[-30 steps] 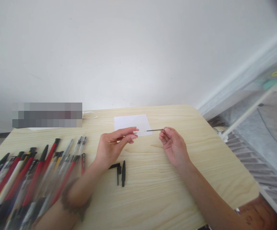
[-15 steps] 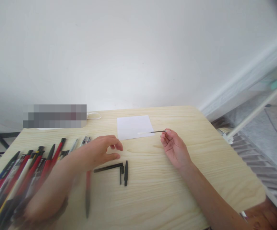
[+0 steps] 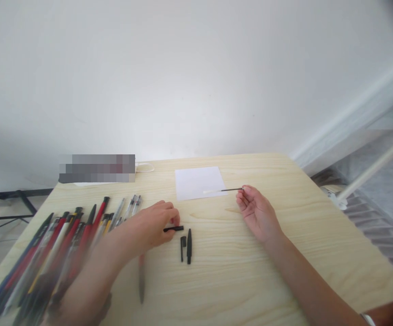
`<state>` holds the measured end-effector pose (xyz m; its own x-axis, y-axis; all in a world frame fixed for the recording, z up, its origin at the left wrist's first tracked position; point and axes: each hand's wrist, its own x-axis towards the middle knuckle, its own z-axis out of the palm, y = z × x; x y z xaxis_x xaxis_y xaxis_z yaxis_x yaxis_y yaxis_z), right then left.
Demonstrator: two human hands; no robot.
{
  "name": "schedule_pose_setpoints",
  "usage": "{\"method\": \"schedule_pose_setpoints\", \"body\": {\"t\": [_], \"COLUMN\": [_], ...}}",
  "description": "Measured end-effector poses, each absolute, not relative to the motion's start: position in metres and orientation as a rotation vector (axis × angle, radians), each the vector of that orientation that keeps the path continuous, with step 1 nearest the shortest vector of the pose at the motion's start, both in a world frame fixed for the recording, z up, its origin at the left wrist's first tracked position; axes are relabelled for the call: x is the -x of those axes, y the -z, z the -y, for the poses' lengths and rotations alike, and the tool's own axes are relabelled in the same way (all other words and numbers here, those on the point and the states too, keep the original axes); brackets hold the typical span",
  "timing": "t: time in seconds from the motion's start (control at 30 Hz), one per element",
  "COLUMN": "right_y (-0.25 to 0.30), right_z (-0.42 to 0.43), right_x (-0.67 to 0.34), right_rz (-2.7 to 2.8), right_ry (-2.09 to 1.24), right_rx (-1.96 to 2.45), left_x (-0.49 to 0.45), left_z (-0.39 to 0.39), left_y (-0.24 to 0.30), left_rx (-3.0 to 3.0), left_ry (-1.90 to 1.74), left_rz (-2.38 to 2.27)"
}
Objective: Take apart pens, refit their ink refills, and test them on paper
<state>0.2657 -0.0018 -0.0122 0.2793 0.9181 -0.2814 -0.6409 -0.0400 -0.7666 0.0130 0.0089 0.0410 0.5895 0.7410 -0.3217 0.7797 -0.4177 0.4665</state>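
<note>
Head view: my right hand (image 3: 257,213) pinches one end of a thin refill (image 3: 223,190), holding it level over the white paper (image 3: 198,181) near the table's (image 3: 284,271) far edge, likely to keep ink off the wood. My left hand (image 3: 155,224) closes narrowly on a black pen piece (image 3: 173,229) mid-table, beside two small black parts (image 3: 186,246) and the pens (image 3: 63,240) along the left edge.
</note>
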Motion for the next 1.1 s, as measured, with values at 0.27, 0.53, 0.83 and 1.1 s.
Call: {"method": "schedule_pose_setpoints", "body": {"t": [0.27, 0.53, 0.83, 1.1], "right_y": [0.012, 0.011, 0.012, 0.011], "right_z": [-0.001, 0.001, 0.003, 0.003], "right_x": [-0.267, -0.267, -0.266, -0.266], "right_rz": [0.323, 0.41, 0.502, 0.524], "right_ry": [-1.299, -1.266, -1.281, -1.294], "right_rx": [0.946, 0.951, 0.963, 0.966], "left_x": [-0.016, -0.032, -0.036, -0.036], "left_z": [-0.012, 0.003, 0.005, 0.008], "left_y": [-0.047, -0.025, -0.019, -0.022], "left_rx": [-2.247, -2.281, -2.267, -2.225], "left_ry": [-0.117, -0.611, -0.777, -0.816], "left_rz": [-1.358, -1.187, -1.201, -1.194]}}
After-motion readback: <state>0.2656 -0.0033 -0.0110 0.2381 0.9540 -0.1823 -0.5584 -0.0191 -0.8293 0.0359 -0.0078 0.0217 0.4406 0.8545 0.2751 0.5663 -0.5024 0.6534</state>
